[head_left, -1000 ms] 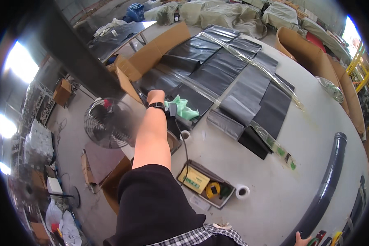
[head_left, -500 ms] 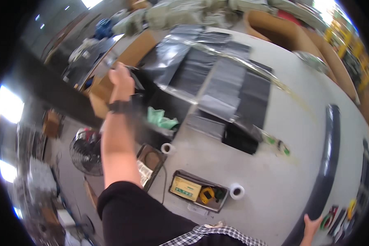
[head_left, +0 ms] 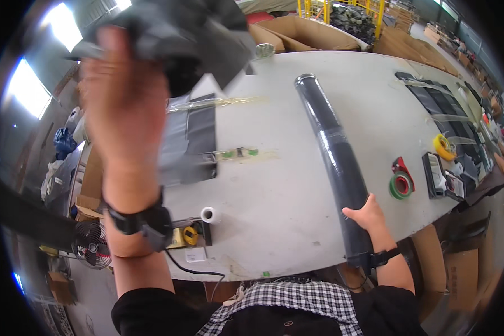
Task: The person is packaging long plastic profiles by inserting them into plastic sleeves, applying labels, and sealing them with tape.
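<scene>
My left hand (head_left: 123,95) is raised at the upper left, close to the camera and blurred by motion. Its fingers are closed on a dark grey plastic sheet (head_left: 218,39), which hangs crumpled and hides part of the table's far left. On the right, my right hand (head_left: 369,215) grips the near part of a long dark roll (head_left: 333,140) with a glossy film surface. The thumb lies across the roll's top; some of that hand's fingers are hidden. The roll lies lengthwise on the white table, its near end beside my right wrist.
Flat dark sheets (head_left: 201,129) lie at the table's left under clear tape. A small white roll (head_left: 209,214) and a yellow tape measure (head_left: 190,236) are near. Right of the long roll sit a red tape dispenser (head_left: 402,180), yellow tape (head_left: 444,147) and more dark sheets (head_left: 431,101).
The view has swung right. My left hand has come back from the box at the table's left edge, now carrying the dark plastic sheet. My right hand has stayed at the long roll.
</scene>
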Tool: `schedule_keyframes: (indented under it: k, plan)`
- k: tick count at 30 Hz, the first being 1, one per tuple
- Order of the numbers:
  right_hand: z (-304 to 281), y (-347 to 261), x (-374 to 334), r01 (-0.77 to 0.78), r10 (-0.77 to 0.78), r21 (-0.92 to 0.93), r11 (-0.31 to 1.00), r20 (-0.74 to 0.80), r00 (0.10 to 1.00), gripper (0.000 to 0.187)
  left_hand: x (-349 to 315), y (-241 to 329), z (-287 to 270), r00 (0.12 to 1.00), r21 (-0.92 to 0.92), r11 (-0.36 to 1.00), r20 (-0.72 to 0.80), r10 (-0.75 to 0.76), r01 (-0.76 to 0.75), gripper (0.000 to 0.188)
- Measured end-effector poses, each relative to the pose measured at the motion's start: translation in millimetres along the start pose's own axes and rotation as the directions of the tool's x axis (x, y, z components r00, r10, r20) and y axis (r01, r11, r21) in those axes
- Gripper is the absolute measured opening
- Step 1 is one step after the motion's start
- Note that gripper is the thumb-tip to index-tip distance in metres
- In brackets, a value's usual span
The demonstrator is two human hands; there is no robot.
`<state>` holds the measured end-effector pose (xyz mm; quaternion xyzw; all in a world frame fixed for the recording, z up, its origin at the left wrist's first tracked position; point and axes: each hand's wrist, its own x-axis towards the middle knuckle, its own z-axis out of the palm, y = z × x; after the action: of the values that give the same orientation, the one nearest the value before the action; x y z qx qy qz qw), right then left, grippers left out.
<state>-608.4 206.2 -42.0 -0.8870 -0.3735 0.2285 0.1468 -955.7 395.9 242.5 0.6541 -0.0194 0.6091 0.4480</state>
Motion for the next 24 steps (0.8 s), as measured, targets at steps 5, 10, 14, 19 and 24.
schedule_keyframes:
  k: [5, 10, 14, 19, 24]
  plan:
    - [-1.3, 59.0, -23.1, 0.365, -0.364, -0.028, 0.931, -0.178, 0.914, 0.100, -94.0, -92.3, 89.9, 0.886, 0.227, 0.877, -0.308, -0.347, 0.423, 0.035]
    - [6.2, -12.5, -8.9, 0.230, -0.536, 0.861, 0.453, 0.057, 0.842, 0.081, -202.1, -150.0, 136.0, 0.545, -0.519, 0.601, -0.278, -0.791, 0.608, 0.036]
    - [11.2, -77.7, 8.4, -0.238, -0.397, 0.952, 0.194, 0.298, 0.868, 0.073, -237.6, -151.6, 156.4, 0.422, -0.552, 0.427, -0.145, -0.895, 0.716, 0.030]
    - [31.7, -89.7, 9.3, 0.097, -0.430, 0.859, 0.502, 0.151, 0.890, 0.064, -242.6, -152.8, 91.0, 0.959, 0.933, 0.342, -0.013, -0.285, 0.115, 0.048]
    - [32.7, -110.1, 13.8, -0.085, -0.440, 0.789, 0.609, 0.425, 0.791, 0.059, -211.8, -185.5, 61.1, 0.989, 0.910, 0.403, 0.131, -0.069, -0.093, 0.056]
